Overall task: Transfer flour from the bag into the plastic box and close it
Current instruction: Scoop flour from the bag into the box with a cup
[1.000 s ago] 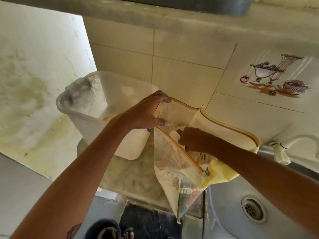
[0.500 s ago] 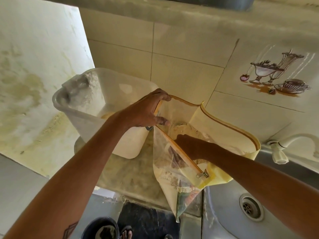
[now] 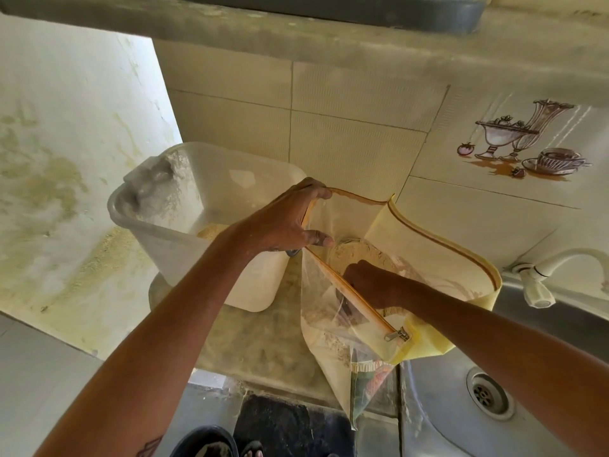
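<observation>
A yellow zippered flour bag [image 3: 425, 239] with a clear front panel stands open on the counter, tan flour [image 3: 359, 253] visible inside. My left hand [image 3: 290, 222] grips the bag's left rim and holds the mouth wide. My right hand [image 3: 369, 282] reaches down inside the bag into the flour; its fingers are hidden behind the panel. A translucent white plastic box [image 3: 184, 245] stands open to the left, touching the bag side, with a little flour at its bottom and flour dust on its walls. No lid is in view.
A steel sink [image 3: 445, 407] with a drain [image 3: 487, 395] lies at the right, a white tap [image 3: 540, 285] above it. The stone counter [image 3: 250, 344] ends near me; a dark mat and feet show on the floor below. A tiled wall stands behind, a stained wall at left.
My right hand has gone from the bag's rim deeper into the bag, into the flour. The left hand keeps its hold on the rim.
</observation>
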`<state>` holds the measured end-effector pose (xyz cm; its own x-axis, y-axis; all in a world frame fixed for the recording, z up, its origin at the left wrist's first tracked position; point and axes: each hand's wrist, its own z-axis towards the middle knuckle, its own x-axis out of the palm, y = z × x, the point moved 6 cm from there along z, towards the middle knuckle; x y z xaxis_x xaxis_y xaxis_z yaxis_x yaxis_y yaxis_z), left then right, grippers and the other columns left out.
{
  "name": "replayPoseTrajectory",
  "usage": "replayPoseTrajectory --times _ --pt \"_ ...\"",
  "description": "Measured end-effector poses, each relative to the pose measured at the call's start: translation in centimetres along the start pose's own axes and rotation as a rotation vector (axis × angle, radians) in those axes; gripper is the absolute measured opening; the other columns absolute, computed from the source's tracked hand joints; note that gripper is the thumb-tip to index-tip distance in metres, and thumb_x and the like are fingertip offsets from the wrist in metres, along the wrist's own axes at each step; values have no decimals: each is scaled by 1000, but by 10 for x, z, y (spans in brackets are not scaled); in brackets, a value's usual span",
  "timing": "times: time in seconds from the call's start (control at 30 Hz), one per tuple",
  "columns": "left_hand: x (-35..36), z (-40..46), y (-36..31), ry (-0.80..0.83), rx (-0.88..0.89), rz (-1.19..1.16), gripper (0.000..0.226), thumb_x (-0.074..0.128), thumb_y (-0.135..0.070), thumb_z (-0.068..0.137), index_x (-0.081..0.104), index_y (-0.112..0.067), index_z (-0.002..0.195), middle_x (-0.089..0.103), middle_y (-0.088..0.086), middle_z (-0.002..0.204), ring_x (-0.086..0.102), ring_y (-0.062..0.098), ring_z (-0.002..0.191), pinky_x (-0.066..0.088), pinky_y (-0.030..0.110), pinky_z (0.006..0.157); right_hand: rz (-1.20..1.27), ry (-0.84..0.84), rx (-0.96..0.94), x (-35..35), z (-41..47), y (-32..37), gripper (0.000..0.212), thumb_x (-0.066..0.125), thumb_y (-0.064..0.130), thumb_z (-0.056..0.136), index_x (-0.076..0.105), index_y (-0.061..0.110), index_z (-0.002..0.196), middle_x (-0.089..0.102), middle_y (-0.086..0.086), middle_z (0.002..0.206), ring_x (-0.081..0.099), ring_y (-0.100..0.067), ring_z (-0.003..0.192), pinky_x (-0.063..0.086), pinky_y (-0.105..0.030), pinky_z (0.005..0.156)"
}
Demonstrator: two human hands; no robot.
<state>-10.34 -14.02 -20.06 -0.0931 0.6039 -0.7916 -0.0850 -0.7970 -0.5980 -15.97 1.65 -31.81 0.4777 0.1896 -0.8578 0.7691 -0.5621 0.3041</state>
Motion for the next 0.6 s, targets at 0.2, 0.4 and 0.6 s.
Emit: replayPoseTrajectory --times 0.2,0.4,0.6 --pt "0 -2 -4 2 5 -2 86 86 -34 81 41 -15 152 37 -9 153 37 2 127 44 14 82 129 -33 47 -8 -16 7 48 83 14 78 50 36 50 58 13 64 58 -9 62 49 -29 62" --pt "2 -3 -2 13 -4 -27 85 85 -34 82 41 -17 152 34 -11 155 39 3 123 41 13 67 80 -25 24 -5 -15 8 37 83 33 82 73 12 111 63 1 106 59 -15 99 38 -12 60" --pt "3 -4 -1 18 -10 -55 83 85 -32 83 41 -17 152 35 -13 152 41 7 128 44 20 74 218 -147 31 -11 -6 0 14 79 15 82 80 16 96 70 6 75 72 -15 72 44 -19 56"
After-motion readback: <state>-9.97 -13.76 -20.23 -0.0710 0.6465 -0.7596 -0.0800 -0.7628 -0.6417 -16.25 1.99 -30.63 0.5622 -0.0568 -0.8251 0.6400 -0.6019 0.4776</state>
